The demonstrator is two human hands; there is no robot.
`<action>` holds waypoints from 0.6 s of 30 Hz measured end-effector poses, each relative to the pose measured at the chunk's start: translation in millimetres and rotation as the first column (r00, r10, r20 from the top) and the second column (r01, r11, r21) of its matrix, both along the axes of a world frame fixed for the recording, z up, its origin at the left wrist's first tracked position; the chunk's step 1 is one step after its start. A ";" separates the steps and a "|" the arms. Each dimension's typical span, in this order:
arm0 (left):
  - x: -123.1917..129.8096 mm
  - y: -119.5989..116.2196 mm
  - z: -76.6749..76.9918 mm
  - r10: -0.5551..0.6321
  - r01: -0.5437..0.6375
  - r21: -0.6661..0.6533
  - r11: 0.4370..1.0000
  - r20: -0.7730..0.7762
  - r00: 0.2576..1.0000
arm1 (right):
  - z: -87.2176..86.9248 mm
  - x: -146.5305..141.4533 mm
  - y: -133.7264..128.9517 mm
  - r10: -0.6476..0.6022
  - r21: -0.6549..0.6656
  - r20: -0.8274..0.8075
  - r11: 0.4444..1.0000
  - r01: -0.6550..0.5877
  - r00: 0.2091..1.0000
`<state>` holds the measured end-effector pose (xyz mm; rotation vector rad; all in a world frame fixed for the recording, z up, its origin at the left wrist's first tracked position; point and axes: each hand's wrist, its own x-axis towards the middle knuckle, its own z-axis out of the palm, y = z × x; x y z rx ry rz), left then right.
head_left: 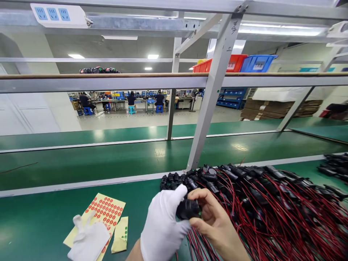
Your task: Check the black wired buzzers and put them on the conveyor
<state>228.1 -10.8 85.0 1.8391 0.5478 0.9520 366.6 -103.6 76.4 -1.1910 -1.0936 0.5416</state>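
Hands: white cotton-gloved left hand (162,226) and bare right hand (214,223) pinch one black round plastic connector (188,209) together, fingers curled tight.
Right: heap of black connectors on red-and-black wires (261,203), glossy, tangled.
Left: spare white glove (88,241) over yellow sheet of red dot stickers (104,210).
Behind: grey metal frame post (209,105), green bench mat (81,163).

Green bench (49,221) carries wired connectors (272,203), sticker sheets (104,210), a spare glove (88,241).

- Handwritten dark marks are seen on the slanted metal post (230,29), well above the fingers; they cannot be made out.
- White labels are carried by the red bin (231,63) and blue bin (257,63); their print is too small to read.
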 end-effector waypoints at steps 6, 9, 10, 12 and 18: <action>-0.4 1.9 11.1 -0.164 0.218 -0.448 0.867 0.156 0.974 | -0.4 -11.3 -6.1 -0.125 0.115 0.253 0.989 0.098 0.959; 0.8 8.2 15.0 -0.202 0.301 -0.414 0.859 0.267 0.942 | -2.8 -3.0 -9.2 -0.146 0.126 0.381 0.986 0.105 0.913; 1.2 17.0 18.1 -0.187 0.289 -0.384 0.877 0.282 0.941 | -4.3 2.4 -10.8 -0.159 0.113 0.419 0.986 0.123 0.894; 0.3 49.8 27.6 -0.093 0.204 -0.326 0.923 0.325 0.941 | -8.9 16.4 -15.3 -0.194 0.078 0.476 0.981 0.179 0.858; -26.5 199.9 53.7 0.413 -0.219 -0.417 0.882 0.463 0.784 | -34.5 65.8 -24.4 -0.267 -0.060 0.557 0.932 0.358 0.786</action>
